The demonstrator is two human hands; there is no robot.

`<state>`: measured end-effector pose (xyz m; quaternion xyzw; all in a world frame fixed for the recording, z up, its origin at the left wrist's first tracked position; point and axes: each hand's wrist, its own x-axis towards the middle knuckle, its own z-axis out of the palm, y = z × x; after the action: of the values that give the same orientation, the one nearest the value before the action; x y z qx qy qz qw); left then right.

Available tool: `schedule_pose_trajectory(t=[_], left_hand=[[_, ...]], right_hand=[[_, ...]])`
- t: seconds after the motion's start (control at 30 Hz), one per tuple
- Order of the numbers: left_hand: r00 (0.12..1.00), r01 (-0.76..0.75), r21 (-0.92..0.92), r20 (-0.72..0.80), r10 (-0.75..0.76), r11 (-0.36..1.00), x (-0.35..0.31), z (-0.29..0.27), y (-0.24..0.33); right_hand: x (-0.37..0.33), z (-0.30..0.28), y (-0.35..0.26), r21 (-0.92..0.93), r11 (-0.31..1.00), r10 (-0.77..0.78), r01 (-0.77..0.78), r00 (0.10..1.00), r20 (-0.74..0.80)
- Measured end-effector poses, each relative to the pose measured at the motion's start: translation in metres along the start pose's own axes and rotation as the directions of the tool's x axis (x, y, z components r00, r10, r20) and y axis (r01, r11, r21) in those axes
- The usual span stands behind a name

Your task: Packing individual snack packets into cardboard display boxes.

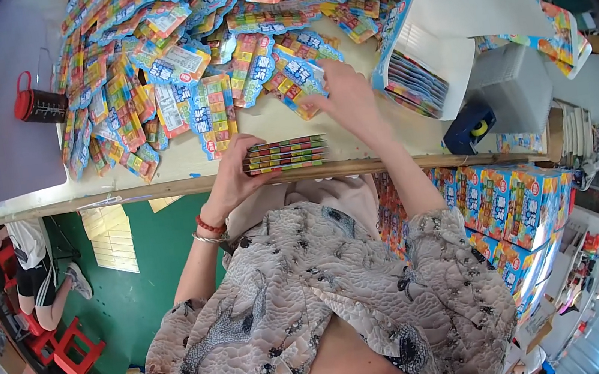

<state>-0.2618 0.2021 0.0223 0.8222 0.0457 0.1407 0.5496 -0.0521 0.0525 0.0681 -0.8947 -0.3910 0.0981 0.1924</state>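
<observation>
My left hand [232, 177] grips a small stack of flat packets [286, 155] at the table's front edge, their narrow sides facing up. Above and to the right, my right hand [350, 97] has its thumb and fingers around the edge of a single flat packet [291, 80] with a blue scalloped top and a multicoloured body. That packet lies at the near side of a big loose heap of similar packets [169, 60]. My fingertips partly cover its right end.
An open white box [441, 55] holding packets in a row stands right of my right hand, beside a dark blue tape dispenser [469, 128] and a translucent bin [509, 84]. A dark cup [41, 106] is far left. Printed boxes [502, 206] are stacked below the table.
</observation>
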Motion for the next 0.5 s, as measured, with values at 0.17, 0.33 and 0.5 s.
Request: schedule_pose_trajectory(t=[0.17,0.33,0.5], left_hand=[[1.0,0.022,0.04,-0.004,-0.022,0.999,0.003,-0.004,0.001],[0.999,-0.032,0.146,0.002,0.032,0.989,0.003,-0.009,0.002],[0.998,-0.056,0.025,-0.026,0.056,0.998,0.003,-0.008,-0.001]], right_hand=[[0.013,0.027,-0.005,-0.211,0.977,-0.013,-0.008,0.995,-0.096],[-0.007,0.013,0.013,0.01,0.998,0.06,-0.06,0.993,-0.097],[-0.033,-0.009,0.019,0.375,0.913,-0.259,0.161,0.938,0.229]])
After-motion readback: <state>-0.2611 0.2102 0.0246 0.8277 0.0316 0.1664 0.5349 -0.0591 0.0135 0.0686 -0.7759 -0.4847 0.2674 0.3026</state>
